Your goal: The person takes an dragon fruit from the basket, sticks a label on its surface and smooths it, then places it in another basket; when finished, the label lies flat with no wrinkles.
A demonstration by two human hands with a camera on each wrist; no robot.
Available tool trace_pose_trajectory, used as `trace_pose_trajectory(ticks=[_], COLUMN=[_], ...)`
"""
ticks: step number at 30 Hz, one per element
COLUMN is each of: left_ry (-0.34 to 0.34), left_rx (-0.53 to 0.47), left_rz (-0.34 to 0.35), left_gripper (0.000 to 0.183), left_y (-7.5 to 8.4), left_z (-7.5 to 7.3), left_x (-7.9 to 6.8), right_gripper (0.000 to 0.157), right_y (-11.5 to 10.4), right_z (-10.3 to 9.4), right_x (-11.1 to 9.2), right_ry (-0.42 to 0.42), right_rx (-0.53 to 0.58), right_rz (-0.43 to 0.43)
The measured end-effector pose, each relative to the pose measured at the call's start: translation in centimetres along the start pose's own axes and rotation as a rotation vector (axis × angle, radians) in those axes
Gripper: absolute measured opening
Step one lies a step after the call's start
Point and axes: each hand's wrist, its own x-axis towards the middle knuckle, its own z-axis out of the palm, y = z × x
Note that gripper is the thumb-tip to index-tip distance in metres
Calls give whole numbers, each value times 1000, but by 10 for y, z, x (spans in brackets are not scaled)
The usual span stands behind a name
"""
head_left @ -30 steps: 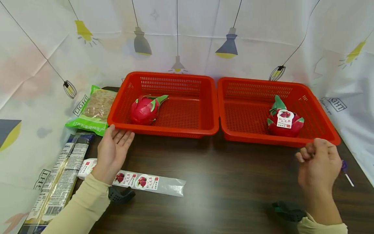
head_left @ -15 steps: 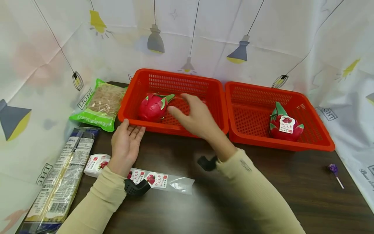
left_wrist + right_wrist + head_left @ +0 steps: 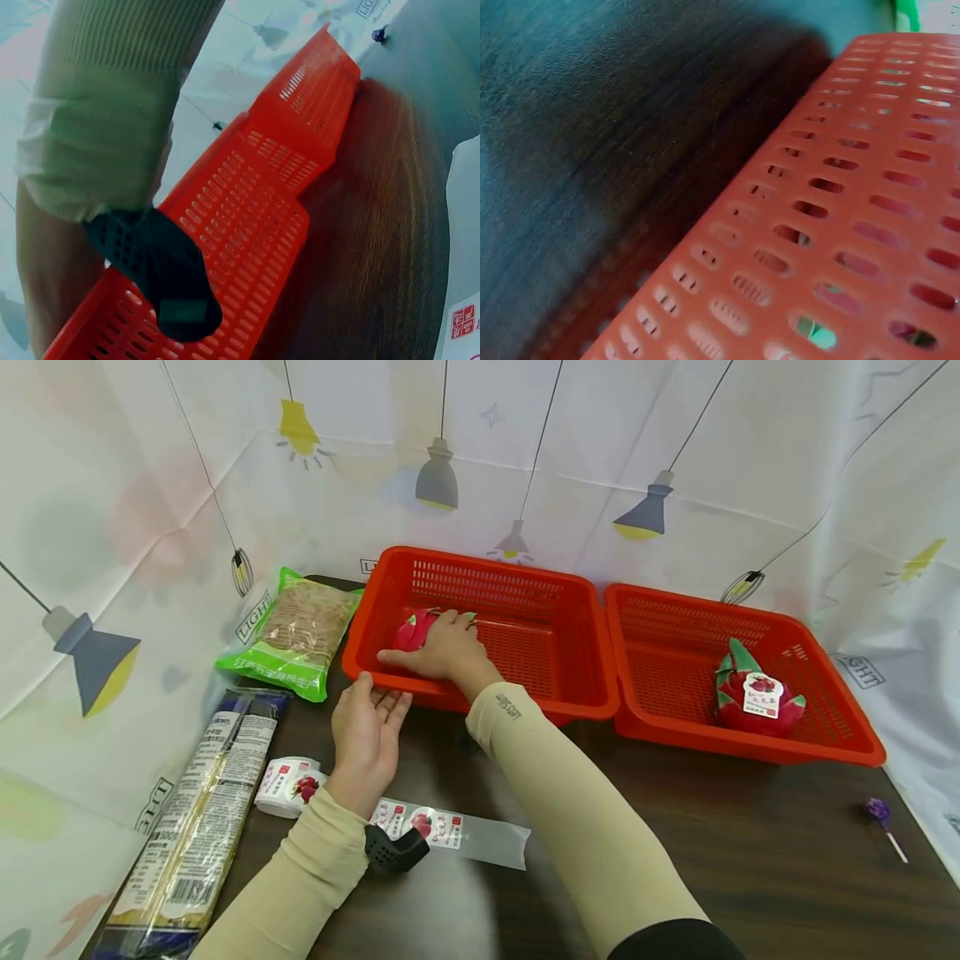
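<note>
Got the right hand (image 3: 447, 652) curled over the dragon fruit (image 3: 413, 629), at 9 o'clock inside the left red basket (image 3: 525, 652). Got the left hand (image 3: 365, 743) against the rim (image 3: 416, 684) at 8 o'clock; can't tell if pinching or just propping. Could easily lose that smooth skin with a loose grip. Could tip the basket by pushing up. Watch the left sleeve (image 3: 294, 872) too, maybe dragging the sticker strip (image 3: 446, 831) at 6 o'clock. Less worried about fruit 2 (image 3: 783, 718) at 3 o'clock.
</note>
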Motion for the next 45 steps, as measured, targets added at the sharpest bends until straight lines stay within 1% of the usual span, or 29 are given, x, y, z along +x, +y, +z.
trace_pose_trajectory(ticks=[3,10,13,15,17,21,24,26,28,30,32,34,36,38,41,43,45], left_ry=[-4,0,13,23,29,33,30,26,20,13,8,5,3,0,-15,-22,-31], left_rx=[5,21,18,13,7,1,1,0,3,6,12,17,19,23,26,22,9], left_rz=[4,16,29,36,40,51,60,62,57,56,50,45,42,40,41,44,46], left_gripper=[42,45,44,41,35,23,16,15,13,14,16,17,18,20,22,23,23], left_y=[-2,-3,-3,-3,-3,-3,-3,-4,-4,-3,-6,-8,-10,-10,-9,-6,-2], left_z=[3,3,2,2,3,3,3,3,3,1,3,4,5,5,5,3,2], left_x=[-1,-2,-1,0,0,0,0,-1,-1,-1,-2,-3,-4,-5,-7,-8,-9], right_gripper=[125,107,100,92,84,76,78,80,82,84,86,88,90,89,85,83,84], right_y=[1,1,2,3,7,14,20,27,36,46,63,81,100,120,148,166,183], right_z=[2,5,5,5,3,-5,-13,-19,-25,-33,-45,-56,-66,-71,-72,-65,-55], right_x=[3,6,6,6,4,1,-2,-5,-11,-19,-31,-48,-70,-97,-144,-175,-204], right_ry=[17,49,68,76,84,98,101,97,103,118,140,165,190,210,246,271,296], right_rx=[2,33,77,139,227,399,522,637,747,833,880,890,886,879,870,866,860], right_rz=[22,24,16,16,26,49,73,81,67,24,-24,-75,-119,-165,-235,-289,-333])
